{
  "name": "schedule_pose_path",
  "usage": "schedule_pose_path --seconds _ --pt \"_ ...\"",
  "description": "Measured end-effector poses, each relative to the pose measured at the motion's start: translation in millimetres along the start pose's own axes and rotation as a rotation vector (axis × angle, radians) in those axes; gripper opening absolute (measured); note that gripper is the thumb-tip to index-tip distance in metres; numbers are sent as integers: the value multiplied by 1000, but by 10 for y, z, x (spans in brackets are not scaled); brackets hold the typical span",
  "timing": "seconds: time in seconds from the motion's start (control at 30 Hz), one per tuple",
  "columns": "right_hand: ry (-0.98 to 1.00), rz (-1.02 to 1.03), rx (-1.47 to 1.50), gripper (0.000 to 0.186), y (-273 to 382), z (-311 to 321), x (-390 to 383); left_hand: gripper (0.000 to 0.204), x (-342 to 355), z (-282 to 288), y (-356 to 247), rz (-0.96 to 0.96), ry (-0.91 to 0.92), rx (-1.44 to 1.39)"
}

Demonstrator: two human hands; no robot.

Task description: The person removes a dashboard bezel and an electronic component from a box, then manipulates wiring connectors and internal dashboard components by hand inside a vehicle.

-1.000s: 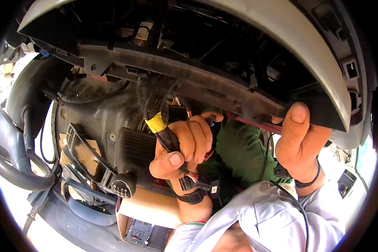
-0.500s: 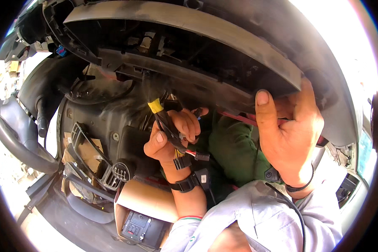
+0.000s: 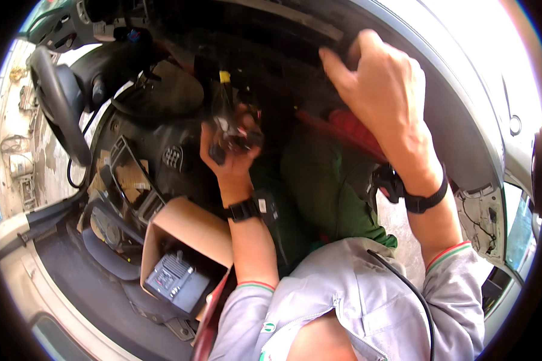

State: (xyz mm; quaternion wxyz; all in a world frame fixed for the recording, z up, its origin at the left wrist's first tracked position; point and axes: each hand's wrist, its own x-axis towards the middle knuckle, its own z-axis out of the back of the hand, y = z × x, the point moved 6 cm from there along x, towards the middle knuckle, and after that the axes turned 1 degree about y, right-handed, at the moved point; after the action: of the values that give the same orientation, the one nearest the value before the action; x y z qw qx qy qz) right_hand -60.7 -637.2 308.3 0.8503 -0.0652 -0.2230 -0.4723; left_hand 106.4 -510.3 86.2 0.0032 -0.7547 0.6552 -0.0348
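My left hand (image 3: 233, 147) is palm up in the middle of the car interior, its fingers closed around a wiring harness (image 3: 224, 99). Yellow tape wraps the harness, and dark connectors rest at my fingers; their details are blurred. Higher and to the right, my right hand (image 3: 385, 84) is bent around the right end of the dashboard panel, which carries a pale trim strip (image 3: 301, 19). Its thumb is on the near side, and shadow hides the fingertips. Behind the harness the dashboard opening is dark.
At lower left an open cardboard box (image 3: 190, 225) holds a grey-black device (image 3: 177, 277). A gear knob (image 3: 173, 157) and a loose black trim frame (image 3: 129, 174) lie beyond it. The steering wheel (image 3: 60, 108) is at far left. A red object (image 3: 349, 129) sits under my right forearm.
The view has shifted. My right hand and the dashboard panel end appear higher and farther left. My left hand still holds the harness, with its palm turned up more.
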Motion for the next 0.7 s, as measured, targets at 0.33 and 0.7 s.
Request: schedule_pose_path --seconds 0.33,0.7 --pt "184 189 -272 17 294 -30 282 48 -59 247 -80 -213 -186 56" --pt "72 210 -47 22 424 591 47 48 -280 225 116 -118 -249 130"
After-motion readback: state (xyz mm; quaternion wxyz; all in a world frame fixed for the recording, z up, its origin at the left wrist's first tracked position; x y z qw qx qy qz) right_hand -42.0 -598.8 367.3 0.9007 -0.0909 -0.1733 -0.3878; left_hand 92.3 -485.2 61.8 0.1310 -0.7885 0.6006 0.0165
